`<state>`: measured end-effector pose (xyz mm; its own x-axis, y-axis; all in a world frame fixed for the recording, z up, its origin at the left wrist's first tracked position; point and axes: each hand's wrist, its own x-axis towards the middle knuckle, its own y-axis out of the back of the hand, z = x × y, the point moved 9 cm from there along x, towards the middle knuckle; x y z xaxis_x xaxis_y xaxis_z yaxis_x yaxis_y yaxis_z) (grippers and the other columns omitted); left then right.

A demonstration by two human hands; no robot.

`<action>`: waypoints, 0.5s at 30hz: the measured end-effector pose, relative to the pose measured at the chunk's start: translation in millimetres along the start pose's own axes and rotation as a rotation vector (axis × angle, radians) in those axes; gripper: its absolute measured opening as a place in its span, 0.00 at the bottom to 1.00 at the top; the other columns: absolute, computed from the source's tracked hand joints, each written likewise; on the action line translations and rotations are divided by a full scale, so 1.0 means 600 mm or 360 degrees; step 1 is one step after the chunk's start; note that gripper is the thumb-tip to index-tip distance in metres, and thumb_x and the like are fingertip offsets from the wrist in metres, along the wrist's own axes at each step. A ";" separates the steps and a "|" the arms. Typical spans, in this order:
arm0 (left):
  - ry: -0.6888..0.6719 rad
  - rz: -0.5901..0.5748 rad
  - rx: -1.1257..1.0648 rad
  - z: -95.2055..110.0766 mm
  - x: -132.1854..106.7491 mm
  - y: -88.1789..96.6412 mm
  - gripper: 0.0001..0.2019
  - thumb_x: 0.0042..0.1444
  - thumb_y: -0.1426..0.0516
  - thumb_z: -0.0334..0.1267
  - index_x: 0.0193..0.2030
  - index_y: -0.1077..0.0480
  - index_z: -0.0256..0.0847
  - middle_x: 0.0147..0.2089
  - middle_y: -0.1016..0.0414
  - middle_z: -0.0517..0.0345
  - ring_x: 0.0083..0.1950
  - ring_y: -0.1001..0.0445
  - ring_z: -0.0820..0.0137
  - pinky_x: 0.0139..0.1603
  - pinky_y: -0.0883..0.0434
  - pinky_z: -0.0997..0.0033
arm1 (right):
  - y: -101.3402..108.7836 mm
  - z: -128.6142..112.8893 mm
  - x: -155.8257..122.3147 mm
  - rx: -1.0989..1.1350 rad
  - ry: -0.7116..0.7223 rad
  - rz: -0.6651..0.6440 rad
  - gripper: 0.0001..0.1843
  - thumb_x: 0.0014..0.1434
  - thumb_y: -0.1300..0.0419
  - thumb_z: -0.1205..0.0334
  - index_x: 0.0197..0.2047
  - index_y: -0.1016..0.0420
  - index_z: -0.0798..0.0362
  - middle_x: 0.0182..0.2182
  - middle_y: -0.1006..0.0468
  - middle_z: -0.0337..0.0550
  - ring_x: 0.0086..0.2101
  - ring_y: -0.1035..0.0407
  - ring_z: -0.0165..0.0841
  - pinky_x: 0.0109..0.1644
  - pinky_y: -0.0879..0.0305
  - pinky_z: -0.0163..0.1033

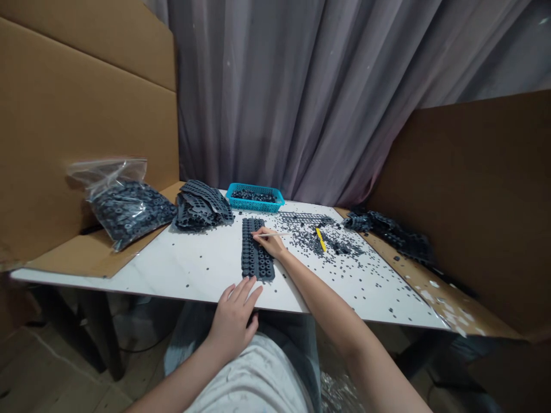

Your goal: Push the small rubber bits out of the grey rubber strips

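A dark grey moulded rubber sheet with rows of round, ring-like parts lies lengthwise in front of me on the white table. My right hand rests over its upper right side, fingers pinched around a thin white stick that points off to the right. The stick's working end is hidden at the fingertips. My left hand lies at the table's front edge with its fingers spread, the tips at or just below the sheet's near end; whether they press on it I cannot tell.
Small dark scraps litter the table's right, around a yellow tool and a perforated sheet. Behind stand a blue basket of dark pieces and stacked sheets. A clear bag of rings sits left; more sheets lie right. Cardboard walls flank the table.
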<state>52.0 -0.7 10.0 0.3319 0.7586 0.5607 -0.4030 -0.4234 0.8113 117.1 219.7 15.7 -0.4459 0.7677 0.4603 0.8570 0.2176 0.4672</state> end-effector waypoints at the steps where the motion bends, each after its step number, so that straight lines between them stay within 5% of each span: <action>1: 0.0002 -0.0003 -0.0001 0.000 0.000 0.000 0.24 0.50 0.47 0.32 0.57 0.35 0.42 0.63 0.38 0.53 0.62 0.38 0.59 0.57 0.41 0.58 | 0.001 -0.001 0.000 -0.0035 0.0006 0.0003 0.14 0.57 0.43 0.51 0.33 0.29 0.54 0.39 0.21 0.48 0.32 0.27 0.33 0.31 0.33 0.35; 15: -0.0002 -0.0017 -0.0008 -0.001 -0.002 -0.003 0.25 0.51 0.47 0.32 0.57 0.35 0.42 0.64 0.39 0.52 0.62 0.39 0.59 0.58 0.41 0.58 | 0.009 0.012 0.025 -0.0253 -0.0119 0.0102 0.07 0.59 0.47 0.57 0.34 0.33 0.51 0.26 0.24 0.35 0.13 0.38 0.23 0.18 0.42 0.29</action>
<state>51.7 -0.5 7.7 0.3373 0.7623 0.5524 -0.4035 -0.4131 0.8164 116.8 236.9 19.9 -0.3663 0.8207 0.4385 0.8286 0.0733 0.5550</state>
